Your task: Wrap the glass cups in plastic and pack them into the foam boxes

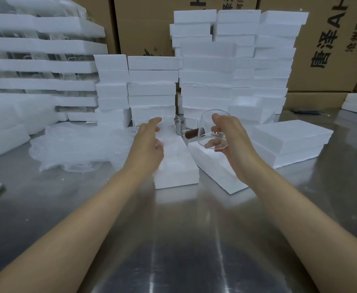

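Carton print (323,51) cut off at the top edge; distant dark object (305,112) too small to identify

The glass cup (212,132) in your right hand (234,142) is clear, smooth and glossy, with little highlights on the rim. Its stubby handle (191,133) looks like dark brown wood, matt. The table (184,240) under you is brushed metal, shiny with streaky reflections. The foam boxes (289,137) are all white polystyrene, matt and a bit grainy, ragged along some edges. The heap of plastic (78,146) on your left is thin clear film, crinkly and shimmery. The cartons (321,66) at the back are plain brown cardboard with a dull finish and black print.
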Available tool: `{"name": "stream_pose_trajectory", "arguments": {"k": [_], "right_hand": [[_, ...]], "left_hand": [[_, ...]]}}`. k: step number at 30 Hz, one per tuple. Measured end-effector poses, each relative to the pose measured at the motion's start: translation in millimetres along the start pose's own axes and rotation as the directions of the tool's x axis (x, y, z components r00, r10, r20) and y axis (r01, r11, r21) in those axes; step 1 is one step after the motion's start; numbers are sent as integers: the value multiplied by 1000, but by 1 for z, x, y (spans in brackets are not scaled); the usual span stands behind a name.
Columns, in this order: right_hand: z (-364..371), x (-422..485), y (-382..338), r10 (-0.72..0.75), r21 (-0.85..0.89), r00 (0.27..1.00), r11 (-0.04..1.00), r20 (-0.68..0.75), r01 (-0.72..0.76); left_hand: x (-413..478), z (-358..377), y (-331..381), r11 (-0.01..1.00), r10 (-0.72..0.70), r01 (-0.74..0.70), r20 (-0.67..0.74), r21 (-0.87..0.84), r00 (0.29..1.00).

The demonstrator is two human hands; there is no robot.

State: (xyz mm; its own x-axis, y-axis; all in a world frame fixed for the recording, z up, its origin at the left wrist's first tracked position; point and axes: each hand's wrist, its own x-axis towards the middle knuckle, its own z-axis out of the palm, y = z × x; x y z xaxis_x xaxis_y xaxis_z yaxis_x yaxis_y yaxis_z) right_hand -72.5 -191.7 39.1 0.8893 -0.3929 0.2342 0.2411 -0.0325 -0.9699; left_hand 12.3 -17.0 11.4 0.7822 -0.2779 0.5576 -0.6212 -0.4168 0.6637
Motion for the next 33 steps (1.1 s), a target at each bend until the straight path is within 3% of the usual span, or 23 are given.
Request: {"name": "stream_pose_trajectory", "arguments": {"k": [4, 6, 8, 11, 16, 19, 23, 28, 30, 33], "right_hand": [[-1, 0, 1, 0, 14, 1000, 1000, -26, 0], [-1, 0, 1, 1, 34, 1000, 999, -19, 0], [-1, 0, 1, 23, 69, 999, 997, 35, -25], [2, 0, 5, 35, 87, 992, 995, 120, -45], [2, 1, 5, 0, 32, 992, 999, 122, -3], [-1, 3, 3, -41, 9, 998, 999, -50, 42], [-10, 8, -3, 18, 200, 981, 979, -194, 21], [-4, 4, 4, 113, 69, 993, 991, 31, -115], [1, 0, 4, 141, 72, 985, 986, 103, -149], [0, 0, -1, 124, 53, 991, 990, 59, -127]], "left_hand": [[3, -6, 13, 981, 77, -87, -58, -175, 995], [4, -7, 19, 971, 80, -83, -24, -222, 997], [5, -5, 22, 946, -24, 45, 71, -322, 997], [6, -2, 25, 817, -228, 298, 199, -493, 953], [6, -4, 22, 863, -263, 307, 162, -401, 951], [6, -5, 22, 812, -303, 332, 140, -481, 943], [4, -5, 22, 861, -288, 317, 133, -398, 948], [-3, 2, 25, 943, -248, 285, 208, -172, 946], [-3, 2, 24, 946, -241, 276, 202, -167, 949], [-1, -2, 21, 927, -242, 292, 219, -236, 945]]}}
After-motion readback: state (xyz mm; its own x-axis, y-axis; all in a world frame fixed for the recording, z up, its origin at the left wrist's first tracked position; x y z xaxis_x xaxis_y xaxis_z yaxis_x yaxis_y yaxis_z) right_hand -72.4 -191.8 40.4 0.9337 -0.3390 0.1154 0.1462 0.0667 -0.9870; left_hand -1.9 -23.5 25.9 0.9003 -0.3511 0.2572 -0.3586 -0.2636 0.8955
